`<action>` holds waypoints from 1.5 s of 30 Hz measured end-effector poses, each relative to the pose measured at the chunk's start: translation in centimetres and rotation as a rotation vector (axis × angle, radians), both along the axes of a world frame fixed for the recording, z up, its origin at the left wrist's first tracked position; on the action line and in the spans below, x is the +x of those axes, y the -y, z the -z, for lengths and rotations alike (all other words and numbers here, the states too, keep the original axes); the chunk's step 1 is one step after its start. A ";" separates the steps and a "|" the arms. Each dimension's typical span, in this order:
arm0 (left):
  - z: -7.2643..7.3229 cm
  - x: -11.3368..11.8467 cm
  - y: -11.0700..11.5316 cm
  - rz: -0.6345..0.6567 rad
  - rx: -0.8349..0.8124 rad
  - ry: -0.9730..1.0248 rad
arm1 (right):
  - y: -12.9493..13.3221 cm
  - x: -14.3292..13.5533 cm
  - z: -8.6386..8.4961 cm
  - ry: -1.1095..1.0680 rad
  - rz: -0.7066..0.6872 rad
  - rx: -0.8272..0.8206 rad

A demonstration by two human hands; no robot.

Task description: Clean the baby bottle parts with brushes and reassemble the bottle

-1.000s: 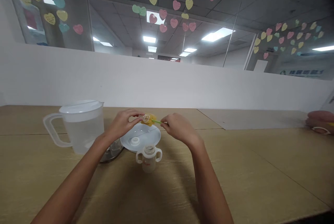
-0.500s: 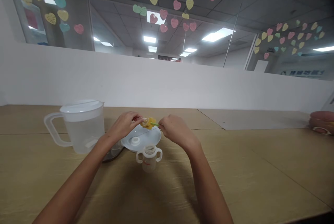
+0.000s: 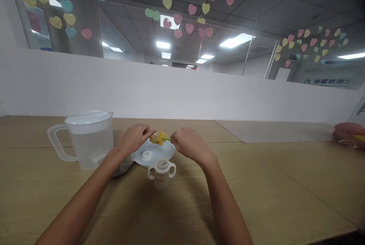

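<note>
Currently, left hand [image 3: 138,135]: thumb and fingertips pinched together on a small clear dome-shaped piece [image 3: 154,135], above the far side of a shallow white bowl [image 3: 171,153]. Right hand [image 3: 188,144]: fingers curled closed around a thin green stick [image 3: 167,139], beyond the bowl's right rim. A ruffled yellow sponge-like head [image 3: 161,143] shows between both hands, over the bowl and against the clear piece; cannot tell whether it enters. White plastic ring [image 3: 146,155]: inside the bowl. Translucent two-handled bottle [image 3: 162,178]: upright, open-topped, just in front of the bowl. Translucent lidded pitcher [image 3: 91,138]: left of the bowl.
</note>
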State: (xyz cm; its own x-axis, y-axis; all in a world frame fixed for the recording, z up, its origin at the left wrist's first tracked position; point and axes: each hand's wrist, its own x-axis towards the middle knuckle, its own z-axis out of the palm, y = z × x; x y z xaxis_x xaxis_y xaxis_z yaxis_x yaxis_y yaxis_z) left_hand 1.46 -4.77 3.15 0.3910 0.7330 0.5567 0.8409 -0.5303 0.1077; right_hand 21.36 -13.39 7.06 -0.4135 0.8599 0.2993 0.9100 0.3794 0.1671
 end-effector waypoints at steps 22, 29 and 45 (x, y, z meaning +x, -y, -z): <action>-0.8 -7.4 -2.1 -0.311 -0.272 -0.124 | 0.6 -0.1 -0.1 -0.134 -0.110 -0.028; 0.5 -9.9 -2.9 -0.373 -0.690 -0.227 | 0.4 0.4 -0.3 -0.137 -0.089 -0.047; 1.9 -7.6 -3.2 -0.502 -0.846 -0.321 | 0.2 0.5 -0.1 -0.256 -0.140 -0.034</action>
